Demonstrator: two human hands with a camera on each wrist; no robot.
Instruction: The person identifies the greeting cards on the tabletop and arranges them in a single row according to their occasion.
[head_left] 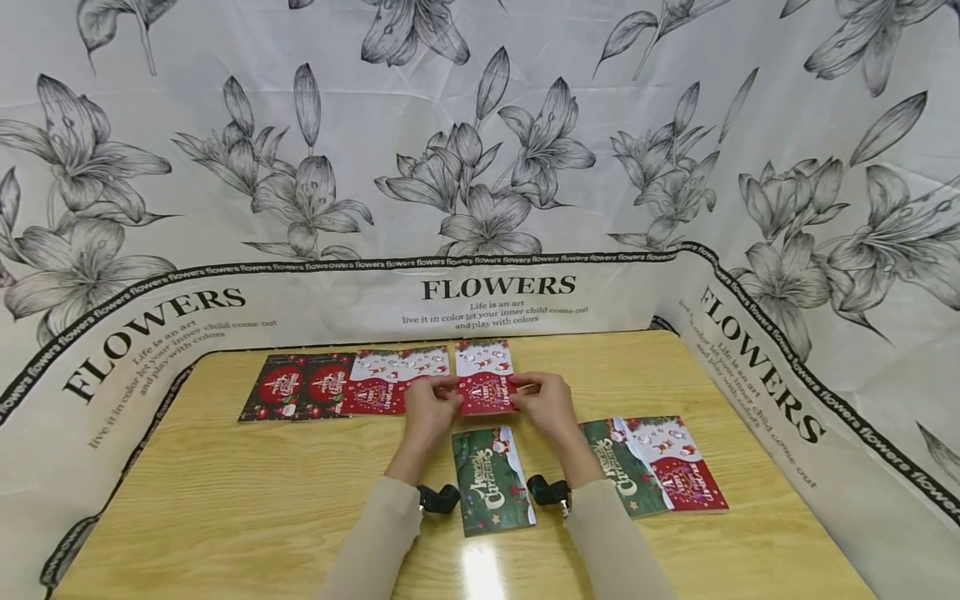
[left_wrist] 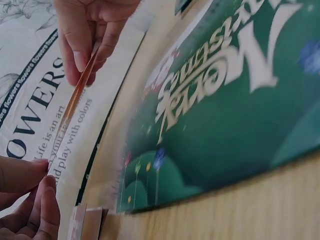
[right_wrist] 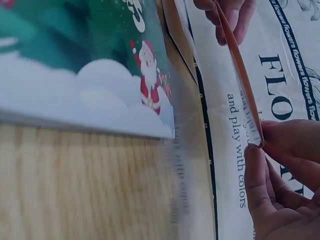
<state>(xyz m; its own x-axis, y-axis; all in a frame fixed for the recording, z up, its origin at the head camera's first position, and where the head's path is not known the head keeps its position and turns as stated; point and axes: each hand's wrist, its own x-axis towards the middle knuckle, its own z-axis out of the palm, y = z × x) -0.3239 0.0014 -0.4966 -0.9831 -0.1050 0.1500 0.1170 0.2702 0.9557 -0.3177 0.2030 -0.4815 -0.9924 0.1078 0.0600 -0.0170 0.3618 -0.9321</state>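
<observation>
With left hand [head_left: 432, 406] and right hand [head_left: 545, 403] each in a fingertip grip, pinching opposite edges, hold the red-and-white card [head_left: 483, 390] level (without bowing it) beyond the middle green card [head_left: 491, 483].

Left hand [head_left: 433, 406] and right hand [head_left: 547, 404] both pinch, forearms [head_left: 410, 458] extended forward; lower fingers [left_wrist: 49, 206] seem curled.

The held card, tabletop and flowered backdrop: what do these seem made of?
Held card: probably printed paper or thin cardboard, smooth-looking, with a narrow edge in both wrist views.
Tabletop: wood or wood-look laminate, glossy, judging by its grain and bright reflection.
Flowered backdrop: perhaps cloth or plastic sheeting, slightly shiny; creases show.
</observation>
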